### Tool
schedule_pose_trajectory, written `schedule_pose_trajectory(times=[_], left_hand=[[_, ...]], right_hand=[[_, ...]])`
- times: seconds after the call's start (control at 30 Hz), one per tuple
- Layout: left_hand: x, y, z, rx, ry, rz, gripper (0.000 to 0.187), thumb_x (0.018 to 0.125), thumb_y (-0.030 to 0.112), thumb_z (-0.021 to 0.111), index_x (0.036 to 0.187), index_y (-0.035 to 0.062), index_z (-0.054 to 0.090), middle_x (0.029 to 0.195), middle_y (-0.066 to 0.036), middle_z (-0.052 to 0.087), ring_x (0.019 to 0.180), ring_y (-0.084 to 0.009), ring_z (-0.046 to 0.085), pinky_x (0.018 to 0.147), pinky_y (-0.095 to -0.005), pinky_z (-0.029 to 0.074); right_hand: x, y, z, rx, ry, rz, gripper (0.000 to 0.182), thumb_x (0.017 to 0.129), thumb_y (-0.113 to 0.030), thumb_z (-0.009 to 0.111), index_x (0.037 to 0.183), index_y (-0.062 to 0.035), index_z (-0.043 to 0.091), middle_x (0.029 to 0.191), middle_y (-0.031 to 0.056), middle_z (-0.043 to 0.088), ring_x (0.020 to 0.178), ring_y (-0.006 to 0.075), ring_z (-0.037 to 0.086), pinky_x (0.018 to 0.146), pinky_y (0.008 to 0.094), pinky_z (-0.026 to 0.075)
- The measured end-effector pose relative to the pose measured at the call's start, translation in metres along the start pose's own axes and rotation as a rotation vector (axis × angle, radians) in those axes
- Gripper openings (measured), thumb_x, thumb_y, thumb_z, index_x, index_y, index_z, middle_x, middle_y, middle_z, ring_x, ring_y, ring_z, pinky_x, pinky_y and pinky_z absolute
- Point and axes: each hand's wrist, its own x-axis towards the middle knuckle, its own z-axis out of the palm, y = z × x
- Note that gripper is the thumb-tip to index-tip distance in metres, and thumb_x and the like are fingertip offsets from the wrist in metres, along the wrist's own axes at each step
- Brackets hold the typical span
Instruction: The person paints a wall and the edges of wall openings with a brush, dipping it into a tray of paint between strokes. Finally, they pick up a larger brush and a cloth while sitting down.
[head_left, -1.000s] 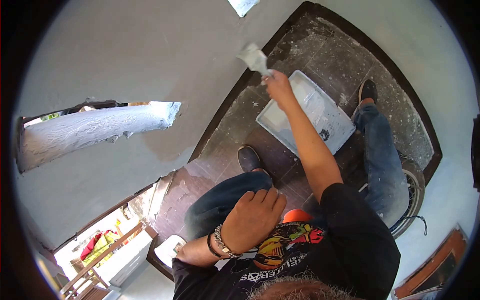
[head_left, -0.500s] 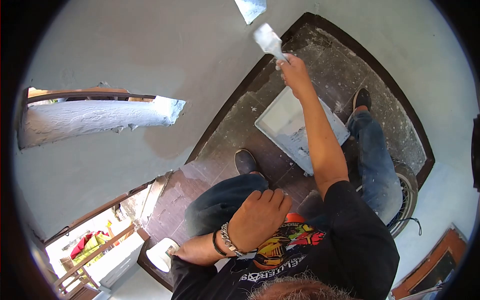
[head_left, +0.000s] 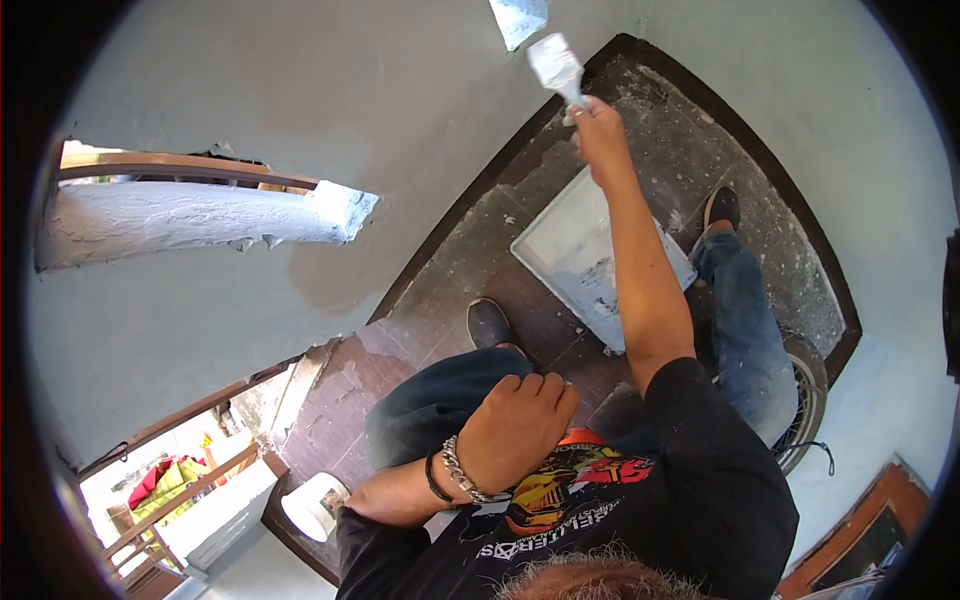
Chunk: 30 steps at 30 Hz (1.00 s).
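My right hand (head_left: 600, 135) is closed round the handle of a paintbrush (head_left: 556, 62), its broad head coated white. The arm is stretched out, and the brush is held up beside the grey wall (head_left: 400, 110), close below a pale blue-white patch (head_left: 520, 20). Under my forearm a shallow white tray (head_left: 560, 225) with grey smears lies on the floor, partly covered by the arm. My left hand (head_left: 520, 425), with a chain bracelet at the wrist, is curled up in front of my shirt near my bent knee. Its palm and fingertips are hidden.
A slot-like opening with a rough white ledge (head_left: 190, 222) cuts the wall at left. A white bucket (head_left: 315, 505) stands at lower left. A spoked wheel (head_left: 805, 400) is by my right leg. Paint spots mark the dark floor tiles (head_left: 540, 300); a dark border runs along the walls.
My right hand and the paintbrush have shifted slightly up and to the right in view. The view itself has tilted a little. The left hand stays curled in about the same place.
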Motion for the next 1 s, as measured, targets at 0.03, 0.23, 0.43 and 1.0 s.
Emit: schedule_pose_trajectory(times=[0.03, 0.23, 0.43, 1.0], left_hand=[[-0.002, 0.001, 0.000, 0.007, -0.008, -0.002, 0.038, 0.076, 0.023, 0.072, 0.107, 0.0064, 0.057, 0.096, -0.005, 0.057, 0.088, -0.0199, 0.058, 0.074, -0.0318, 0.044], [-0.002, 0.002, 0.000, -0.026, -0.011, 0.000, 0.039, 0.075, 0.024, 0.072, 0.107, 0.0060, 0.058, 0.096, -0.005, 0.058, 0.089, -0.0201, 0.058, 0.075, -0.0316, 0.044], [-0.003, 0.006, 0.002, -0.040, 0.049, 0.030, 0.038, 0.075, 0.022, 0.071, 0.107, 0.0062, 0.059, 0.097, -0.005, 0.058, 0.090, -0.0196, 0.058, 0.075, -0.0308, 0.044], [-0.010, -0.006, -0.001, -0.086, -0.044, 0.011, 0.045, 0.072, 0.023, 0.073, 0.111, 0.0066, 0.058, 0.106, -0.006, 0.060, 0.094, -0.0201, 0.059, 0.077, -0.0316, 0.045]], right_hand=[[0.014, 0.009, -0.004, -0.190, 0.073, -0.128, 0.026, 0.091, -0.018, 0.058, 0.104, 0.0028, 0.064, 0.082, 0.0127, 0.068, 0.067, 0.0189, 0.062, 0.064, 0.0354, 0.049], [0.028, 0.055, -0.009, -0.100, 0.051, 0.072, 0.022, 0.092, -0.019, 0.057, 0.095, 0.0011, 0.064, 0.071, 0.0093, 0.063, 0.057, 0.0167, 0.058, 0.051, 0.0342, 0.044], [0.025, 0.066, 0.003, -0.055, -0.066, 0.214, 0.021, 0.092, -0.020, 0.056, 0.084, -0.0013, 0.063, 0.063, 0.0031, 0.056, 0.049, 0.0114, 0.049, 0.042, 0.0300, 0.035], [0.041, 0.062, -0.027, -0.480, 0.231, -0.460, 0.036, 0.097, -0.029, 0.054, 0.120, -0.0012, 0.057, 0.112, 0.0240, 0.064, 0.105, 0.0434, 0.060, 0.088, 0.0472, 0.047]])
